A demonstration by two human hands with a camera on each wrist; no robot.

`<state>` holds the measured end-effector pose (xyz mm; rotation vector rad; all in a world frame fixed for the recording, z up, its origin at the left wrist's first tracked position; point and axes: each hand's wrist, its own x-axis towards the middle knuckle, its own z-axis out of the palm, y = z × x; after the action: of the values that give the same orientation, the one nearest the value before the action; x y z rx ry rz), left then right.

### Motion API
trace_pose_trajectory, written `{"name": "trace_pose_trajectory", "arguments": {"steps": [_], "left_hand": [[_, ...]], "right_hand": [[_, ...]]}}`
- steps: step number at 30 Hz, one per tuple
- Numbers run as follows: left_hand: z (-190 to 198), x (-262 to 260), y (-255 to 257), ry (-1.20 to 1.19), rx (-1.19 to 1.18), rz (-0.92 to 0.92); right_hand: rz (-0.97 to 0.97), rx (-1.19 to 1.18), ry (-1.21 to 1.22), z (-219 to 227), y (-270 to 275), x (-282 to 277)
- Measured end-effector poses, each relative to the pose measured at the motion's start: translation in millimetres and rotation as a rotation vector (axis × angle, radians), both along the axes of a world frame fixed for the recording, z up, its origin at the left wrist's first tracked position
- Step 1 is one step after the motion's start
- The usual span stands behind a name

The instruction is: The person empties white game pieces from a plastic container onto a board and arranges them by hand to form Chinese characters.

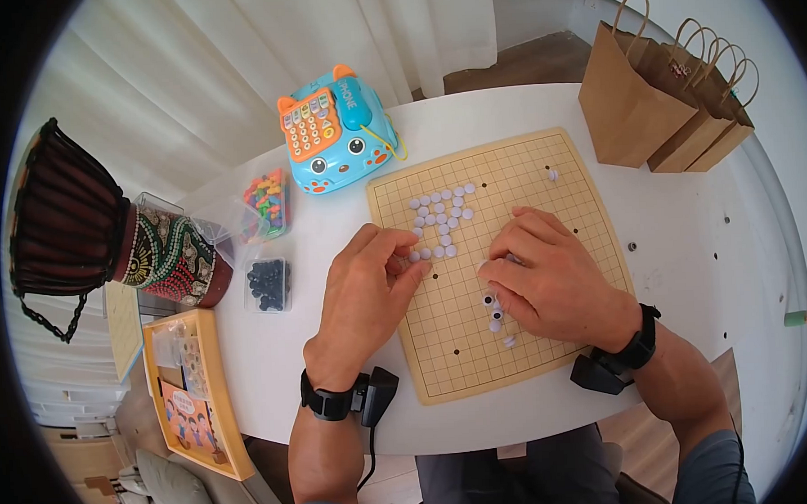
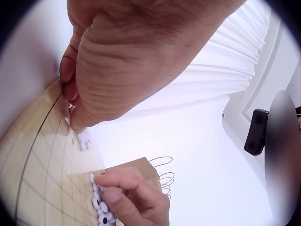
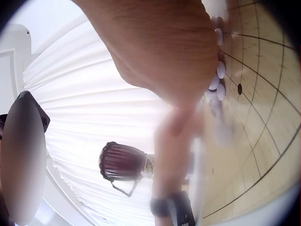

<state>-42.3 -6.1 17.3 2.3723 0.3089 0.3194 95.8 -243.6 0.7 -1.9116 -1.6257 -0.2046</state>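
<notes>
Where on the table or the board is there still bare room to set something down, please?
Bare tabletop lies between the board and the paper bags, and beside the left hand. The board's near left corner is free. It is crowded around the white stones, the right hand and the toy phone.

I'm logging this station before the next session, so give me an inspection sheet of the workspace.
Surface: white table.
Job's things: wooden grid board with white stones clustered on it.
Clutter: toy phone, black stones tub, coloured pieces tub, paper bags, drum.
Grippers: left hand pinches a stone at the cluster's edge; right hand curled over stones on the board.
Cables: one hanging from the left wrist camera.
Surroundings: white curtain.
</notes>
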Motion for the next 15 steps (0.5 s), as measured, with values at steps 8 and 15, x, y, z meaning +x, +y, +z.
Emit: {"name": "trace_pose_trajectory", "arguments": {"steps": [8,15], "left_hand": [[-0.2,0.2,-0.9,-0.004,0.002,-0.001],[-0.3,-0.2,-1.4,0.001,0.009,0.001]], "right_hand": [[0.011,-0.009,-0.016,2.9,0.7,-1.4],[-0.015,0.024,0.01,1.6,0.8,-1.5]]}}
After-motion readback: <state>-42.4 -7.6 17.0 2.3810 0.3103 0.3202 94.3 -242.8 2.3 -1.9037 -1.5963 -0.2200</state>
